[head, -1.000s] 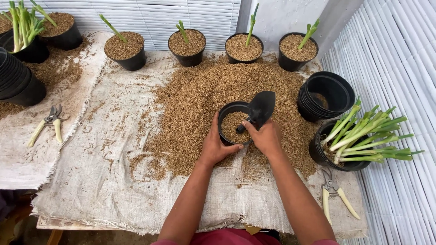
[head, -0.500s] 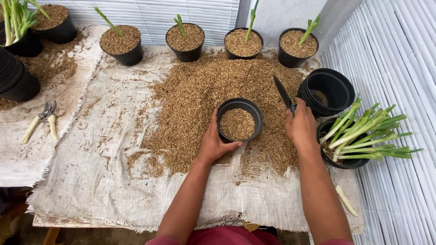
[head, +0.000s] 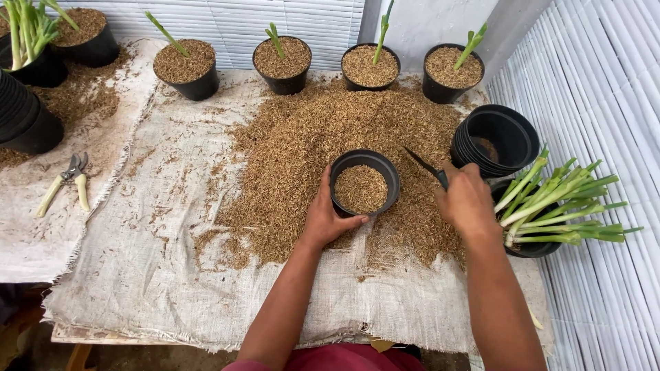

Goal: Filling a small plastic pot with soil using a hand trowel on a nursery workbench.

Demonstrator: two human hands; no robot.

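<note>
My left hand (head: 324, 217) grips the near rim of a black plastic pot (head: 364, 181) partly filled with brown husk. The pot stands in a wide heap of the same husk (head: 323, 130) spread on burlap sacking. My right hand (head: 467, 200) is right of the pot, closed around the handle of a black scoop (head: 424, 165), whose blade shows edge-on over the husk. Just right of that hand a black pot (head: 533, 246) holds a bundle of cut green stalks (head: 557, 203).
A stack of empty black pots (head: 496, 141) stands at the right. Several husk-filled pots with a green shoot (head: 282, 63) line the back wall. Pruning shears (head: 67, 180) lie at the left, near another stack of pots (head: 24, 120). White slatted panels close in the right side.
My right hand took the scoop out of the pot and swung it right, then lowered it toward the husk. My left hand stayed on the pot.
</note>
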